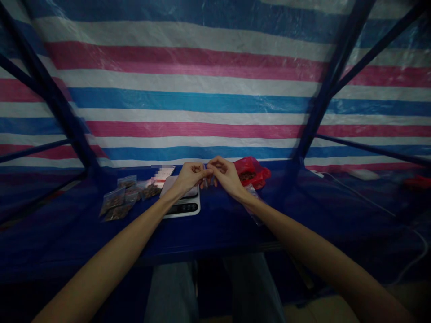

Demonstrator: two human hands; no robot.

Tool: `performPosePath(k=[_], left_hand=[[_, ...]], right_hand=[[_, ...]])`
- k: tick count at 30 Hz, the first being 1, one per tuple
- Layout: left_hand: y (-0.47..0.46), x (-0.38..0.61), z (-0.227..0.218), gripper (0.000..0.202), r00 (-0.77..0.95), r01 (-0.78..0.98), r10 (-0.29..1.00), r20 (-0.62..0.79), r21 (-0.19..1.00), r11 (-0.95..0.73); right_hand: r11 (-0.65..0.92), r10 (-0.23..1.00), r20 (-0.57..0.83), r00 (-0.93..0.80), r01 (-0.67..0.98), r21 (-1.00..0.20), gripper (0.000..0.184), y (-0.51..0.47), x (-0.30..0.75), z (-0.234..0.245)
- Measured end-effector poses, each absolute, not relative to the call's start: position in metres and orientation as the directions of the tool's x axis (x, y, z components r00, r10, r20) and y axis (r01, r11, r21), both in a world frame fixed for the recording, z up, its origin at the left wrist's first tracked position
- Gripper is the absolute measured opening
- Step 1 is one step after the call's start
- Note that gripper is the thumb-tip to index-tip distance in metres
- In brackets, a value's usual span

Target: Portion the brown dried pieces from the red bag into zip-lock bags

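Observation:
My left hand (190,176) and my right hand (225,174) meet above the far side of a blue-covered table (229,224). Both pinch a small clear plastic bag (207,180) between their fingertips; its contents are too dark to make out. Just under my left hand lies a white digital scale (183,201) with a dark display. A red plastic bag (252,172) holding dark brownish pieces sits right behind my right hand. Another clear bag (253,204) lies under my right wrist.
Several small filled clear bags (123,201) lie left of the scale, with a white card (162,174) behind them. A striped tarp (202,89) on dark poles closes off the back. A white cable (370,197) and a white block (363,174) are at the right.

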State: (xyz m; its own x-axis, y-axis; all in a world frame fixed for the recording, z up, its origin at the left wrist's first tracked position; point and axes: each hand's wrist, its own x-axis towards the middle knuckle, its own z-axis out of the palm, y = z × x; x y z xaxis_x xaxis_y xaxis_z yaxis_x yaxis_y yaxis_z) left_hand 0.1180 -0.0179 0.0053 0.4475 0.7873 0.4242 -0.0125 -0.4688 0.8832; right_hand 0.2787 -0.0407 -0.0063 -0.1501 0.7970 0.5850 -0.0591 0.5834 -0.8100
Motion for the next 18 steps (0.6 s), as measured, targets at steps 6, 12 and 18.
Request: performPosePath(k=[6, 12, 18], left_hand=[[-0.02, 0.121, -0.003, 0.046, 0.462, 0.083, 0.778, 0.426, 0.853, -0.516], [-0.019, 0.119, -0.003, 0.052, 0.459, 0.073, 0.718, 0.523, 0.784, -0.617], [-0.016, 0.118, 0.0, 0.036, 0.523, 0.053, 0.641, 0.563, 0.729, -0.683]], right_hand=[[0.425, 0.845, 0.435, -0.31, -0.103, -0.899, 0.04, -0.038, 0.286, -0.008], [0.408, 0.815, 0.425, -0.395, -0.131, -0.904, 0.027, -0.032, 0.294, -0.005], [0.512, 0.799, 0.528, -0.287, -0.135, -0.848, 0.024, -0.029, 0.294, -0.001]])
